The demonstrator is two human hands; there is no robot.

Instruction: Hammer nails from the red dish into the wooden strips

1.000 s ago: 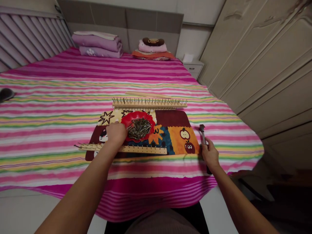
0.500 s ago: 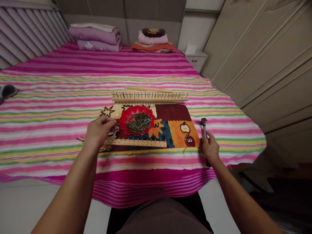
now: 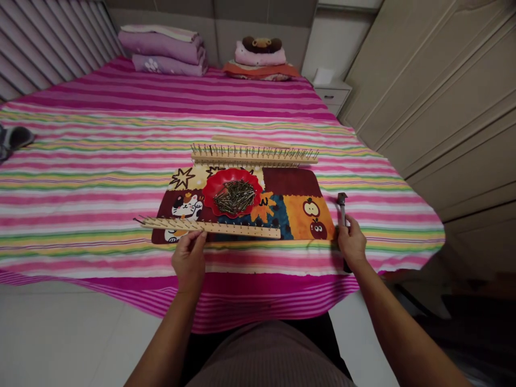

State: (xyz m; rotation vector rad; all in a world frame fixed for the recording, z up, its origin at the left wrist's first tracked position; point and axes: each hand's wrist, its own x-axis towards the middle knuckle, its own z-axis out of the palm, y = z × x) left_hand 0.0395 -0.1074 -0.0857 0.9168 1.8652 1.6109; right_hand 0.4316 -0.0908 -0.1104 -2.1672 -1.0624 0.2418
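My left hand (image 3: 189,260) is at the near edge of a wooden strip (image 3: 242,230), its thumb and fingertips closed on that edge. Nails stand along the strip, leaning more toward its left end. Behind it, a red scalloped bowl (image 3: 208,198) holds a heap of loose nails (image 3: 237,196). My right hand (image 3: 352,243) is wrapped round the handle of a hammer (image 3: 342,203), whose head points away from me just right of the patterned mat (image 3: 298,183). The hammer rests low over the striped bedspread.
More wooden strips studded with upright nails (image 3: 253,157) lie across the mat's far side, with a thin bare strip (image 3: 229,139) behind. Folded purple bedding (image 3: 161,48) and a pink-and-orange stack (image 3: 261,59) sit at the bed's head. A grey-and-black object (image 3: 16,140) lies far left.
My left hand has come down and to the right, from beside the bowl to the near edge of the wooden strip. My right hand keeps its hold on the hammer. The view has shifted slightly.
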